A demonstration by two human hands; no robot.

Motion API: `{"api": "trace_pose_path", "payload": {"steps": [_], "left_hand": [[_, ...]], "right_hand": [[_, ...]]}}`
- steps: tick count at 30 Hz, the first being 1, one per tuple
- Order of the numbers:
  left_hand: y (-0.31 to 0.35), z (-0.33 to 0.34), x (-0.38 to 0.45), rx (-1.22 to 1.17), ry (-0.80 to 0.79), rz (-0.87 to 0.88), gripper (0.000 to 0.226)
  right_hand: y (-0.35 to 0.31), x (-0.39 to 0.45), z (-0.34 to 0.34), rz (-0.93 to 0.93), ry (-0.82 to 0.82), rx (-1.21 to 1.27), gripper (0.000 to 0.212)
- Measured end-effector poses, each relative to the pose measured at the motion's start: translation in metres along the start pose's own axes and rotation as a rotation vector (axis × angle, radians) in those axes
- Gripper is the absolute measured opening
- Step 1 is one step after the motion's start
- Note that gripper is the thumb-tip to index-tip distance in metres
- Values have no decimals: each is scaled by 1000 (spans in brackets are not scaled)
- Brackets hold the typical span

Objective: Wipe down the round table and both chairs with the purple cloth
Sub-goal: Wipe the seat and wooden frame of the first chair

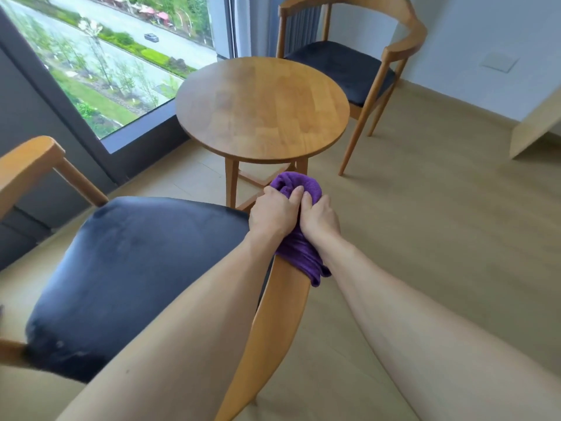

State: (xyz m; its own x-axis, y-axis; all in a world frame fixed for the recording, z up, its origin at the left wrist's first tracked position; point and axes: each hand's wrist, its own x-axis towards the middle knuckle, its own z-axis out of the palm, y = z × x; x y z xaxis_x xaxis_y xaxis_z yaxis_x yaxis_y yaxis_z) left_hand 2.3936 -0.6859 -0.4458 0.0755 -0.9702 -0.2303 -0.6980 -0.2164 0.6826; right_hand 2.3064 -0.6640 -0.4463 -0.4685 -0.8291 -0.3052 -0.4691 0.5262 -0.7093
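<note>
The purple cloth [299, 244] is wrapped over the right armrest of the near wooden chair [273, 314], which has a dark blue seat. My left hand [273, 214] and my right hand [320, 218] both grip the cloth at the armrest's front end, side by side. The round wooden table [262, 107] stands just beyond my hands, its top bare. The second chair [403, 44], of the same wood with a dark seat, stands behind the table at the upper right.
A floor-to-ceiling window [100, 65] with a dark frame runs along the left. Pale wood floor [425, 208] stretches out to the right. A light wooden furniture panel [534, 129] stands at the right edge by the white wall.
</note>
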Motion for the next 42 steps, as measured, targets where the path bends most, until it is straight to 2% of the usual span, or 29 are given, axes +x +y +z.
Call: {"api": "trace_pose_path", "payload": {"steps": [9,18,32,37,40,42], "left_hand": [[-24,-8,-58,40,-60,61,74],[-61,-26,-118,39,-186,122,73],[-141,-81,-202,52,-415,314,58],[-164,-98,-209,166,-464,373,57],[-177,-113,-215,377,-493,530,53],[-183,-125,-215,454,-491,556,55]], "right_hand": [[26,-67,6,78,110,40,51],[46,-151,22,167,247,106,48],[55,-288,85,303,478,262,46],[44,-320,110,415,532,370,47],[34,-341,125,527,537,445,48],[24,-356,136,595,555,503,49]]}}
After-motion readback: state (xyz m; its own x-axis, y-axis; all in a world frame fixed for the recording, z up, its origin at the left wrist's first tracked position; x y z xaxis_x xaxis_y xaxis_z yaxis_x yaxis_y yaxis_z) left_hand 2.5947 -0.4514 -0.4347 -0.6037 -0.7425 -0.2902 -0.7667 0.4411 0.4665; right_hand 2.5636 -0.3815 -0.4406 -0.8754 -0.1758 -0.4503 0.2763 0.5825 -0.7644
